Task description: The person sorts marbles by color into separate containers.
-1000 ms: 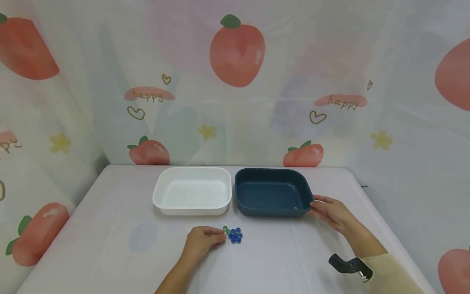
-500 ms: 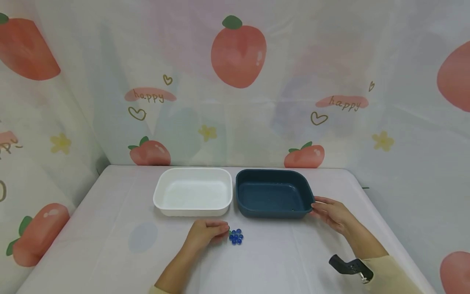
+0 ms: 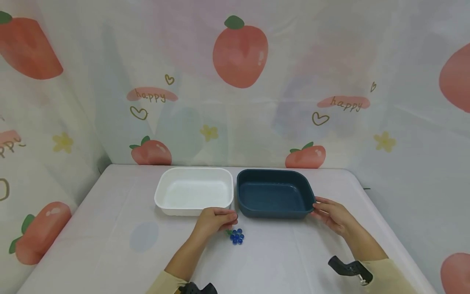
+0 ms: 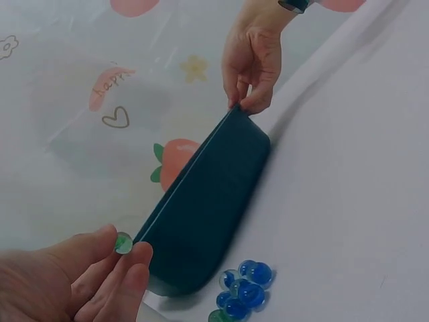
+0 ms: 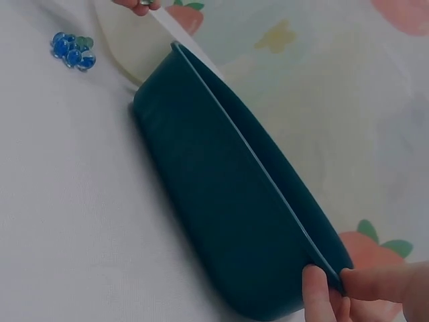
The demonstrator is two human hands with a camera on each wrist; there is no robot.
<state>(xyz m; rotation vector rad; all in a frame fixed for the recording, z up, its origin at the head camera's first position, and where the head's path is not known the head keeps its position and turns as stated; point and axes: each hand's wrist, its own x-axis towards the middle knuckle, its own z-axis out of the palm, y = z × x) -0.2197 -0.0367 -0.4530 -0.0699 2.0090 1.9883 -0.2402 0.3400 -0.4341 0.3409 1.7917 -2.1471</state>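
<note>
My left hand [image 3: 216,221] pinches a green marble [image 4: 123,243] between thumb and fingertips, in front of the gap between the two bins. Below that hand on the table lies a tight cluster of several blue marbles [image 3: 237,237], with green glass [image 4: 218,315] at its edge. My right hand [image 3: 333,216] holds the right end of the dark teal bin [image 3: 275,213], thumb and fingers astride its rim in the right wrist view. The white bin [image 3: 194,212] stands just left of the teal one, its front right corner close behind my left hand.
Both bins stand near the back edge of the white-covered table [image 3: 110,228]. A printed cloth backdrop [image 3: 249,122] hangs behind and at the sides. Black wrist mounts [image 3: 350,269] sit on both sleeves.
My left hand has picked a green marble from beside the blue cluster and moved up and right toward the bins. A tiny speck in the teal bin no longer shows. The right hand stays put.
</note>
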